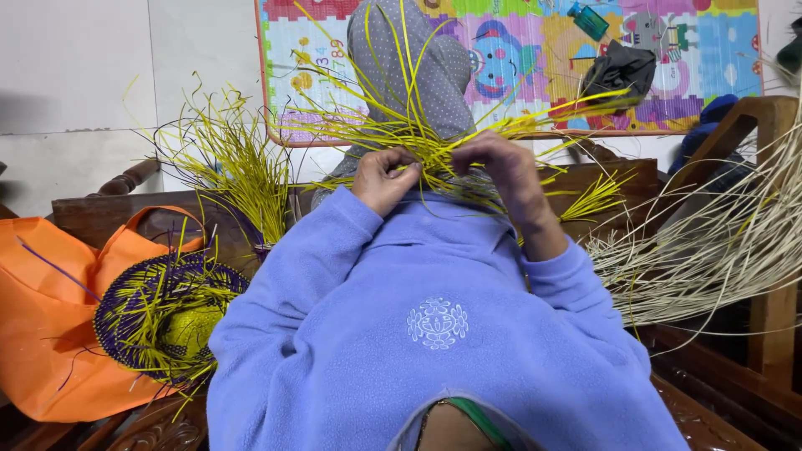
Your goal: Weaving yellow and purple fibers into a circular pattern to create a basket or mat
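Your left hand (pixel 384 179) and right hand (pixel 505 171) are both clenched on the yellow straw weave (pixel 434 154), held against your lap beyond the lilac sweater (pixel 434 334). Only a small knot of weaving shows there; most strands still splay loose. At near left a purple-and-yellow woven piece (pixel 163 313) rests on an orange bag (pixel 46 326), its ends untrimmed. Pale straw (pixel 710 250) lies right.

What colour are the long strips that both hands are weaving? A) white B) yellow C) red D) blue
B: the left hand and the right hand both grip a bundle of yellow strips that fan out above the purple sweater.
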